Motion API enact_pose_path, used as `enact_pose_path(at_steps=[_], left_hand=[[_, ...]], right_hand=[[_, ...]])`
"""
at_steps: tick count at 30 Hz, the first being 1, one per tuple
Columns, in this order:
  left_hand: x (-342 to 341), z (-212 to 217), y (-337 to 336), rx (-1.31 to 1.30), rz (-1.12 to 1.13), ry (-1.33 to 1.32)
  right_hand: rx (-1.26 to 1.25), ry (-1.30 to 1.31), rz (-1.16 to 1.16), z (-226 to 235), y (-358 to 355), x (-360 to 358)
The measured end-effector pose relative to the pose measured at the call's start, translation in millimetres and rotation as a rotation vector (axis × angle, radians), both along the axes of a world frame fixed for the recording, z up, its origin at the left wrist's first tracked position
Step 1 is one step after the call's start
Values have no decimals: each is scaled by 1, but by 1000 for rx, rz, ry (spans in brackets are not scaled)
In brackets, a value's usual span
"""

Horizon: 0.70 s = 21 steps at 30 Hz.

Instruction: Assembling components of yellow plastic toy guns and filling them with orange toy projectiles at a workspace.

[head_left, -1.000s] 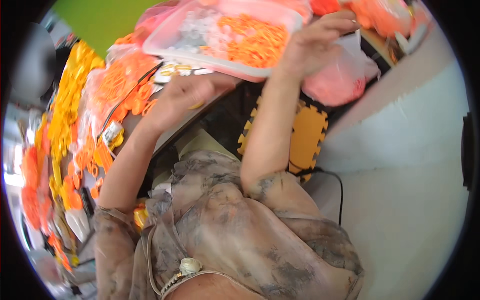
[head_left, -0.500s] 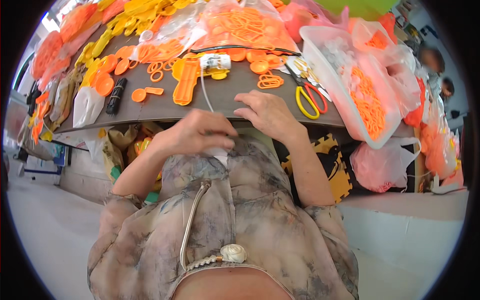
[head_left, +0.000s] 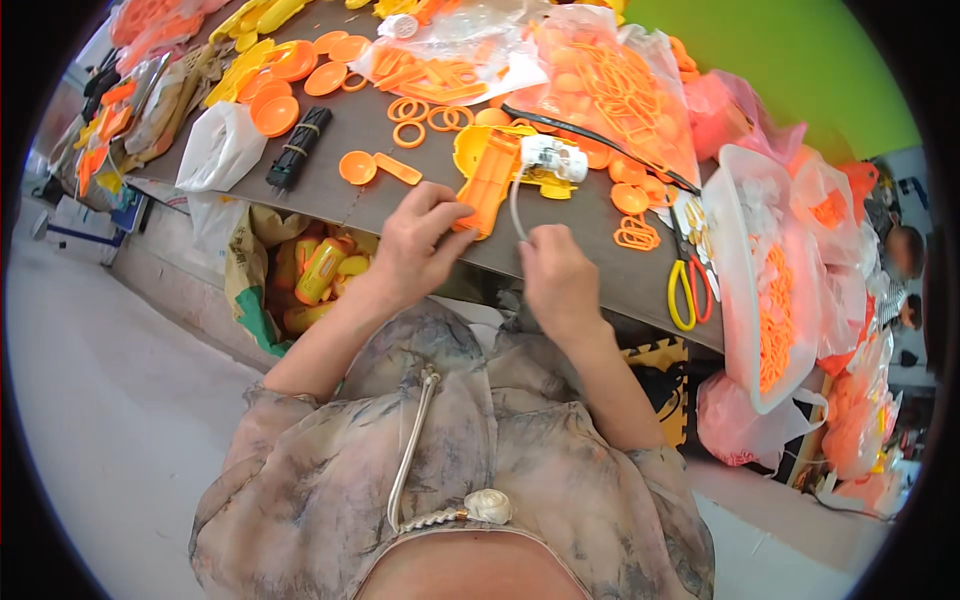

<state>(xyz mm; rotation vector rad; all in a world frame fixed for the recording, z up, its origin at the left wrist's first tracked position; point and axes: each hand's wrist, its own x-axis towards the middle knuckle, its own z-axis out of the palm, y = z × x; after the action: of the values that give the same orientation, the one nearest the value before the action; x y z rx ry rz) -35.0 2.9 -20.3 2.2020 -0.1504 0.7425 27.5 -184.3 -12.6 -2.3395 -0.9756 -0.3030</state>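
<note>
My left hand (head_left: 418, 243) rests at the near edge of the grey table (head_left: 380, 205), its fingers gripping the lower end of a long orange plastic part (head_left: 486, 180). My right hand (head_left: 556, 270) sits just right of it, fingers curled around a thin white cable (head_left: 514, 200) that runs up to a small white device (head_left: 555, 157) lying on a yellow plastic part (head_left: 478, 142). Loose orange rings (head_left: 414, 116) and round orange lids (head_left: 356, 167) lie just beyond my hands.
Yellow-handled scissors (head_left: 682, 290) lie to the right. Clear bags of orange parts (head_left: 610, 90) fill the table's far side and right edge (head_left: 770, 300). A white bag (head_left: 218, 150) and a black bundle (head_left: 296, 148) lie at left. A sack of yellow pieces (head_left: 310, 275) stands under the table.
The view has swung back toward the table. Both hands came from my lap up to the table edge; the left took hold of the orange part, the right the white cable.
</note>
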Motion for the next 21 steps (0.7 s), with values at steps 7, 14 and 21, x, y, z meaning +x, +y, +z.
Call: enact_pose_path(at_steps=[7,14,21], left_hand=[[-4,1,-28,-64,-28,-101],[35,50,-55,90,-300,-145],[81,40,-67,39,-467,-153]], right_hand=[[140,150,0,33,-46,16],[337,344,41,47,-58,24],[510,504,-34,51,-59,32]])
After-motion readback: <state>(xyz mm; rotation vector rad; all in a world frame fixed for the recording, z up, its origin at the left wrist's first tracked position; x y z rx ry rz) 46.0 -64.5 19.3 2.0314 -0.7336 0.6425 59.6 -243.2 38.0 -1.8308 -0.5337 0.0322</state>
